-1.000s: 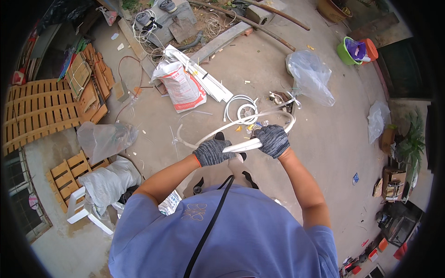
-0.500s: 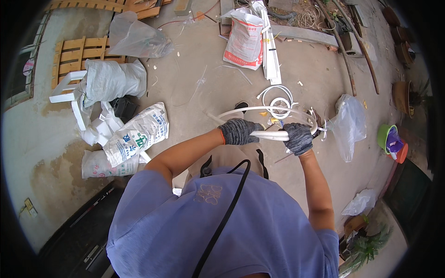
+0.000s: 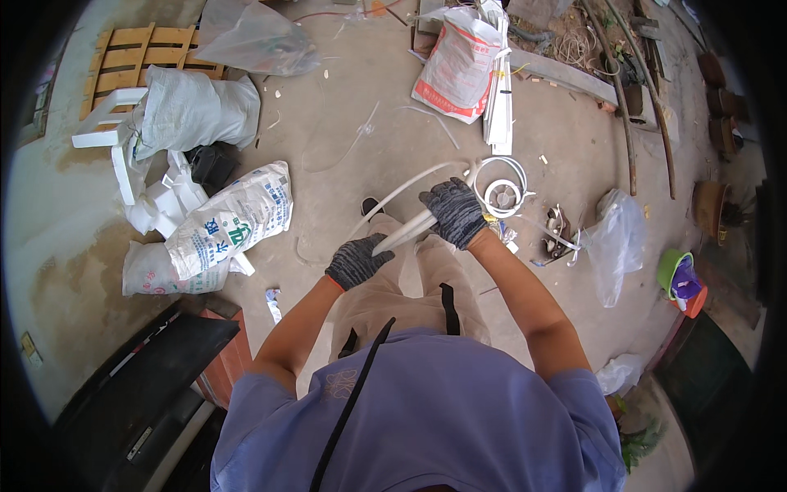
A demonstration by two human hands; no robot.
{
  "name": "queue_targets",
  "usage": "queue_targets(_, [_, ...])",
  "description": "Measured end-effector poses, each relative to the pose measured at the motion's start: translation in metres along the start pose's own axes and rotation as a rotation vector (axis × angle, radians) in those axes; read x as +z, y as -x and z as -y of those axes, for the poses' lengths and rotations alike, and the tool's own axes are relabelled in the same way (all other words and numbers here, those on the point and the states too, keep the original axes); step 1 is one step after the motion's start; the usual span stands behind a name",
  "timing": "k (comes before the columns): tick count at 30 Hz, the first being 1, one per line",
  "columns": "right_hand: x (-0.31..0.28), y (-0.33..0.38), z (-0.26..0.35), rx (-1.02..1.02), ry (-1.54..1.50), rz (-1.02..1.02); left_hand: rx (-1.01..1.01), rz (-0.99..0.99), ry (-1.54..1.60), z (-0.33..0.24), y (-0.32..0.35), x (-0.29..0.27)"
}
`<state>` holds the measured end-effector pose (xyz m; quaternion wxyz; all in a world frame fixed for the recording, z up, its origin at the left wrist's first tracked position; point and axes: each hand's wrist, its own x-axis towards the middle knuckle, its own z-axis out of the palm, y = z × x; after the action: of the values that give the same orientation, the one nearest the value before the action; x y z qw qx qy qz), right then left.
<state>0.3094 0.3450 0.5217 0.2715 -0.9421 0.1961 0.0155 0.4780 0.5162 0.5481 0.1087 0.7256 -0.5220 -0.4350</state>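
Note:
Both my hands wear dark grey knit gloves. My left hand (image 3: 359, 262), lower and to the left, is closed round one end of a bundle of white flexible tubing (image 3: 403, 235). Farther out, my right hand (image 3: 455, 213) grips the other end of the same bundle. The stretch between the hands slants up to the right over my legs. A loose loop of the tubing arcs out beyond my hands. Past my right hand, a white coil (image 3: 523, 182) lies on the floor, with a small white roll (image 3: 490, 195) inside it.
White sacks (image 3: 234, 221) and white frame pieces (image 3: 123, 176) lie at left beside a wooden pallet (image 3: 106, 61). Ahead stand a red-and-white sack (image 3: 459, 66) and long white strips (image 3: 498, 123). At right are a clear plastic bag (image 3: 615, 246) and a green basin (image 3: 668, 266).
The tubing bundle has turned from level to slanting. My left hand has moved left and nearer my body; my right hand has moved left and farther out. The view has shifted slightly.

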Motion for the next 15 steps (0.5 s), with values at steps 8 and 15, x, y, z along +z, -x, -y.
queue_targets(8, [0.081,-0.051,-0.014,0.386,-0.177,-0.133,-0.308,-0.230,0.312,0.104,0.002,-0.032])
queue_targets(15, [0.183,-0.107,-0.099,0.837,-0.327,-0.067,-0.593,-0.396,0.725,0.181,0.004,-0.059])
